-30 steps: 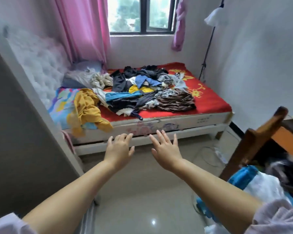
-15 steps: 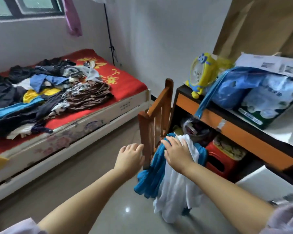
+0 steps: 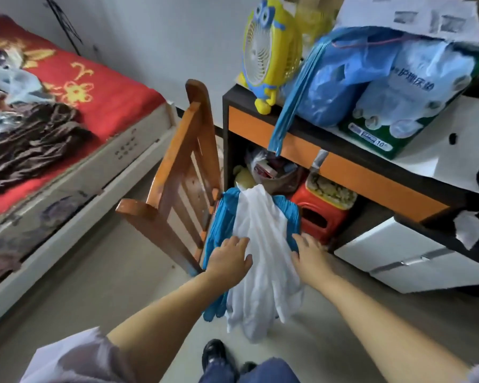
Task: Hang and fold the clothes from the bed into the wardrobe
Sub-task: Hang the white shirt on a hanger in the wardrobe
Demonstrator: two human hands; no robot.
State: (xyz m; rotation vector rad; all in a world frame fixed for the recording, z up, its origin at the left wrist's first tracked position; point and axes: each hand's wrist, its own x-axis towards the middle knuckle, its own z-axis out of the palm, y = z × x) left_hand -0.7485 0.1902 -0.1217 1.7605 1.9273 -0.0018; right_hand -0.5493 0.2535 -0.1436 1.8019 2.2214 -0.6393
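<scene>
A white garment (image 3: 263, 244) hangs over a blue garment (image 3: 219, 225) on the seat of a wooden chair (image 3: 177, 172). My left hand (image 3: 228, 258) lies on the left side of the white cloth, fingers spread. My right hand (image 3: 309, 254) touches its right edge with straight fingers. On the left stands the bed (image 3: 116, 106) with a red cover. A brown garment (image 3: 31, 139) and other clothes lie on it. No wardrobe is in view.
An orange and black desk (image 3: 343, 164) stands behind the chair. It carries a yellow fan (image 3: 268, 53), blue plastic bags (image 3: 351, 76) and a green pack. A red stool (image 3: 321, 214) and clutter sit underneath. A white drawer unit (image 3: 398, 258) is at right. Tiled floor lies below.
The view has swung from the bed to the chair and desk and moved closer. My left hand has moved from the chair back onto the white cloth; my right hand now lies at its right edge.
</scene>
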